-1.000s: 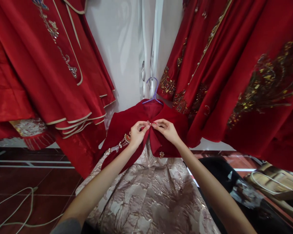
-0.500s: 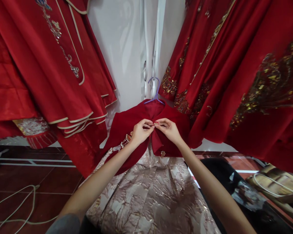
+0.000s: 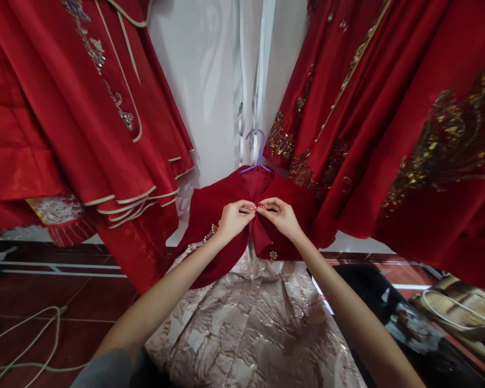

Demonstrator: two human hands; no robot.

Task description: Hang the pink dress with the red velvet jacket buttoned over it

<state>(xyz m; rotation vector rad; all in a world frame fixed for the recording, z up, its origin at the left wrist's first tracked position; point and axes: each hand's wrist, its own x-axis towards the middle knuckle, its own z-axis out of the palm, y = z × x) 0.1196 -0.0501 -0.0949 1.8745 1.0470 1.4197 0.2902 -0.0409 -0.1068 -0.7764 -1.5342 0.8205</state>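
A dark red short jacket [image 3: 210, 215] hangs on a purple hanger [image 3: 261, 159], over a pale metallic brocade skirt [image 3: 242, 323]. At the jacket's front opening, just below the neckline, my left hand [image 3: 236, 216] and my right hand [image 3: 282, 215] meet, nearly touching. Both are closed in a pinch on a small red and gold fastener [image 3: 261, 206]; its exact shape is mostly covered by the fingers. Lower on the right front panel sits a jewelled flower ornament [image 3: 273, 255]. A beaded trim [image 3: 204, 237] runs down the left side, partly behind my left arm.
Red satin garments [image 3: 117, 134] with pale piping hang on the left. More red garments [image 3: 372, 161] with gold sequins hang on the right. Behind are white doors [image 3: 194, 97]. A white cable [image 3: 54, 339] lies on the tiled floor, and wrapped bundles [image 3: 456, 307] lie at lower right.
Both hands stay pinched at the jacket's neckline, with only slight finger movement. The whole view has shifted a few pixels.
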